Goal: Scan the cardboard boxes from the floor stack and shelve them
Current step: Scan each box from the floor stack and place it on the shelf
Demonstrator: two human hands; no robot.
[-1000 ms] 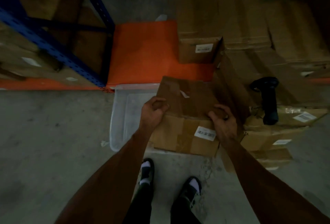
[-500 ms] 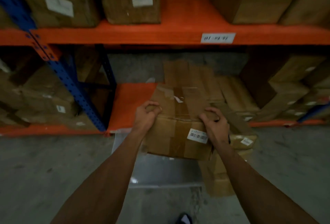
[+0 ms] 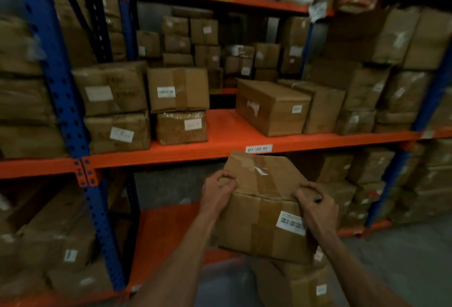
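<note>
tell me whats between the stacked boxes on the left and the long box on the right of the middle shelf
Head view: between the stacked boxes and the long box, the orange middle shelf is bare.

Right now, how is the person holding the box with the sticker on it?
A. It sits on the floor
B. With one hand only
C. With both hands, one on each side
C: the left hand and right hand each grip a top edge of the cardboard box, held up in front of the orange shelf.

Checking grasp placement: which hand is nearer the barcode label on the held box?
Right. The right hand grips beside the barcode label; the left hand grips the opposite top corner.
</note>
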